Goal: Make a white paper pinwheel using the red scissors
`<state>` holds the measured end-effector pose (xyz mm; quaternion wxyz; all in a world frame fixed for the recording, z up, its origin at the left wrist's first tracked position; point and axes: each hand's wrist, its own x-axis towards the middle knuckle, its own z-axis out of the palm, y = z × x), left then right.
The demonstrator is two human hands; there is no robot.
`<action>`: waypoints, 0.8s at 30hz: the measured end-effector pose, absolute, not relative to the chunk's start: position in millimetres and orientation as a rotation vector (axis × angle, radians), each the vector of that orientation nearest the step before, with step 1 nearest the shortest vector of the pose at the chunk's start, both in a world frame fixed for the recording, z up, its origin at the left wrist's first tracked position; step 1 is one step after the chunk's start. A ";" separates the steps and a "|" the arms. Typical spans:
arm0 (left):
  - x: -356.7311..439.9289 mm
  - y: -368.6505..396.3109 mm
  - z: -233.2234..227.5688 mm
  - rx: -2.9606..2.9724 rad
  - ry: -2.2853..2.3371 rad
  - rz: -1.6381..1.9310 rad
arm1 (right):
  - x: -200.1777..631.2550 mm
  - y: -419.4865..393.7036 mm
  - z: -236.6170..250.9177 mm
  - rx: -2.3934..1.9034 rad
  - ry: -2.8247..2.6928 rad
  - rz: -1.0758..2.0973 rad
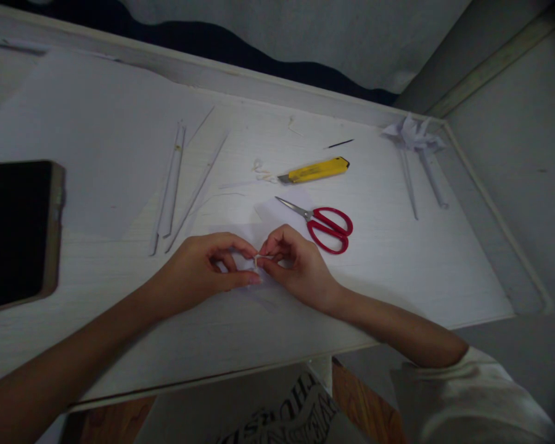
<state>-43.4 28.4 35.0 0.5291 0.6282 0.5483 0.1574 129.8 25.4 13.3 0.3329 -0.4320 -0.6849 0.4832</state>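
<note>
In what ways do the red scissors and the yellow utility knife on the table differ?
The scissors have red loop handles and bare metal blades; the utility knife is one straight yellow body with only a short blade tip showing. The scissors lie nearer the right hand; the knife lies farther back. Both rest flat on the table, untouched, blades pointing left.

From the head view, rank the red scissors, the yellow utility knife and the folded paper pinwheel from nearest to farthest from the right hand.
1. Red scissors: just beyond the right hand, slightly to its right.
2. Yellow utility knife: farther back on the table, past the scissors.
3. Folded paper pinwheel: far right corner of the table.
</note>
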 end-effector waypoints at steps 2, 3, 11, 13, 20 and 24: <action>-43.1 28.8 36.0 1.482 1.306 0.364 | 130.0 25.5 13.4 -1.116 -1.789 1.258; -42.9 28.9 36.5 1.475 1.305 0.356 | 130.1 25.6 13.4 -1.110 -1.791 1.257; -42.2 28.8 38.3 1.461 1.302 0.346 | 130.2 25.1 13.7 -1.111 -1.804 1.261; -42.6 29.1 38.1 1.469 1.299 0.344 | 130.3 25.0 13.5 -1.111 -1.808 1.263; -44.7 30.0 36.3 1.453 1.252 0.389 | 130.3 25.0 15.0 -1.109 -1.814 1.267; -44.9 29.5 33.6 1.416 1.248 0.372 | 129.7 25.6 14.6 -1.107 -1.789 1.270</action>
